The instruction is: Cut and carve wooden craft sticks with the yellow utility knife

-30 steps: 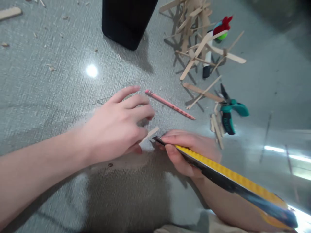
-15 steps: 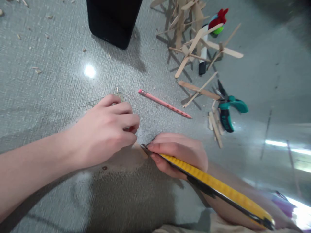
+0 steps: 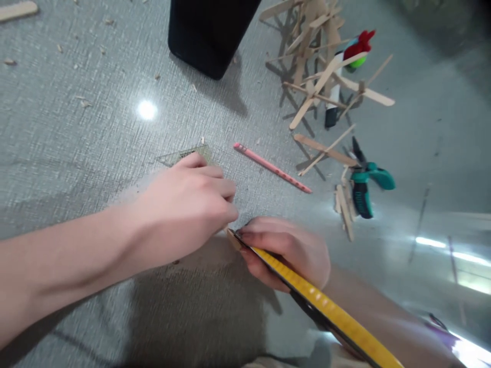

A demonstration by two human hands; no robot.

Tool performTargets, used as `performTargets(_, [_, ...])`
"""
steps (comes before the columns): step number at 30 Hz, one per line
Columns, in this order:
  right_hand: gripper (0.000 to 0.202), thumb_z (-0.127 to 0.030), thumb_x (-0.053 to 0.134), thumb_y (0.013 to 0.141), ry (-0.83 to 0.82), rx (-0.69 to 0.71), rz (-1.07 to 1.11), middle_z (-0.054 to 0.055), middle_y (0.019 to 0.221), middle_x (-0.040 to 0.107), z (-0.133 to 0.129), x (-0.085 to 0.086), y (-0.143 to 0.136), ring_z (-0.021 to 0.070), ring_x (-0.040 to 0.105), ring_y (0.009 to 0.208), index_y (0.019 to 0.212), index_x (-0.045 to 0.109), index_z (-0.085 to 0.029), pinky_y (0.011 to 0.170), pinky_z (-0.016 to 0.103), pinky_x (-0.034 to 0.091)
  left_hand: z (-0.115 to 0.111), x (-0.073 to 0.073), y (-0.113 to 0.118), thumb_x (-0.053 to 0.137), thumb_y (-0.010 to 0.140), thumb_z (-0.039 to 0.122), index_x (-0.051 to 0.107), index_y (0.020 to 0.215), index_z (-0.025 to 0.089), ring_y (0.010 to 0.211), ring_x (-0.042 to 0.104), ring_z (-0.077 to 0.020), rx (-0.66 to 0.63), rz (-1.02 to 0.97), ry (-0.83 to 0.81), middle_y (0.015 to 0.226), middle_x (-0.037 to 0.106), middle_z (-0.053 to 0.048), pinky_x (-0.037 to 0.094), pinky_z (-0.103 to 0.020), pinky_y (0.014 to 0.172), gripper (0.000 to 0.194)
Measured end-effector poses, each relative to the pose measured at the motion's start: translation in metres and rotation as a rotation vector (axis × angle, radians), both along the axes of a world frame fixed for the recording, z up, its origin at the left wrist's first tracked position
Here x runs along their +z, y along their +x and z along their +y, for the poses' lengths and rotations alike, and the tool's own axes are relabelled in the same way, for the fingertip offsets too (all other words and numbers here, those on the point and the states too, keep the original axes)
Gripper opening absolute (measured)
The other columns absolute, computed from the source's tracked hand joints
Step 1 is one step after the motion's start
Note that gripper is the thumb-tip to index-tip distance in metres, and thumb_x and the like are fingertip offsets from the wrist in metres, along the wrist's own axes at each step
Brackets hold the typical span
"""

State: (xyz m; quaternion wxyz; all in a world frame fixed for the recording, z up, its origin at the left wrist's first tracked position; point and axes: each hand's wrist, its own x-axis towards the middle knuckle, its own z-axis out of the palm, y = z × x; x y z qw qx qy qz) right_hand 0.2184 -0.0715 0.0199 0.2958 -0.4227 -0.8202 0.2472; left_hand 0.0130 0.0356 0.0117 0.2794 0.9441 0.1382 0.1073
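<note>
My right hand (image 3: 297,250) is wrapped around a yellow utility knife (image 3: 326,306), its blade end pointing up and left. The blade rests against a short wooden craft stick (image 3: 233,241). My left hand (image 3: 195,202), fingers curled and pressed together, pins the other end of that stick to the table; most of the stick is hidden under the hand. A clear set square (image 3: 172,157) lies partly beneath my left fingers. Just beyond the hands is a pink pencil (image 3: 272,168).
Green-and-black pliers (image 3: 362,184) lie at right beside cut stick pieces (image 3: 345,212). Behind them are glued craft sticks (image 3: 318,92), a white marker (image 3: 333,102) and a red item (image 3: 358,46). A black object (image 3: 213,36) stands at the back. Wood chips (image 3: 85,103) dot the table (image 3: 115,138).
The view has shifted, so most things sit further right. My left hand has come closer to the blade, covering more of the stick, and the knife lies at a steeper angle.
</note>
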Motion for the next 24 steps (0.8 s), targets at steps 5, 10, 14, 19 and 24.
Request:
performTargets(5, [0.027, -0.009, 0.059, 0.086, 0.007, -0.023, -0.003, 0.006, 0.081, 0.073, -0.003, -0.002, -0.003, 0.0191, 0.073, 0.07, 0.111, 0.056, -0.021, 0.061, 0.032, 0.063, 0.0, -0.002, 0.005, 0.056, 0.085, 0.017, 0.06, 0.063, 0.018, 0.065, 0.049, -0.0127, -0.027, -0.014, -0.017, 0.067, 0.056, 0.002, 0.034, -0.032, 0.074, 0.022])
performTargets(10, [0.027, -0.005, 0.059, 0.085, 0.022, 0.013, -0.011, 0.007, 0.077, 0.072, -0.001, -0.001, -0.002, 0.0194, 0.073, 0.068, 0.108, 0.057, -0.019, 0.06, 0.03, 0.063, 0.001, 0.001, 0.01, 0.06, 0.074, 0.017, 0.055, 0.054, 0.018, 0.063, 0.05, -0.0139, -0.044, 0.081, -0.024, 0.062, 0.057, 0.001, 0.036, -0.032, 0.071, 0.02])
performTargets(14, [0.027, -0.008, 0.058, 0.087, 0.026, 0.025, -0.021, 0.006, 0.079, 0.072, 0.001, 0.0, -0.002, 0.0194, 0.073, 0.069, 0.112, 0.056, -0.019, 0.06, 0.029, 0.064, 0.003, 0.008, 0.014, 0.062, 0.075, 0.018, 0.061, 0.058, 0.02, 0.067, 0.056, -0.0159, -0.071, 0.184, -0.048, 0.066, 0.062, 0.001, 0.038, -0.033, 0.073, 0.017])
performTargets(19, [0.03, -0.005, 0.057, 0.085, 0.023, 0.041, -0.018, 0.009, 0.079, 0.072, 0.0, 0.0, -0.001, 0.0195, 0.073, 0.068, 0.112, 0.056, -0.017, 0.061, 0.029, 0.064, 0.004, 0.012, 0.017, 0.066, 0.074, 0.018, 0.063, 0.059, 0.02, 0.068, 0.059, -0.0175, -0.087, 0.282, -0.051, 0.068, 0.066, 0.0, 0.038, -0.035, 0.073, 0.015])
performTargets(24, [0.028, -0.006, 0.056, 0.086, 0.036, 0.062, -0.036, 0.009, 0.079, 0.073, 0.001, -0.001, -0.001, 0.02, 0.073, 0.067, 0.112, 0.056, -0.017, 0.058, 0.03, 0.064, 0.004, 0.011, 0.018, 0.068, 0.074, 0.019, 0.064, 0.06, 0.021, 0.07, 0.061, -0.018, -0.087, 0.26, -0.038, 0.066, 0.066, 0.0, 0.039, -0.034, 0.072, 0.015])
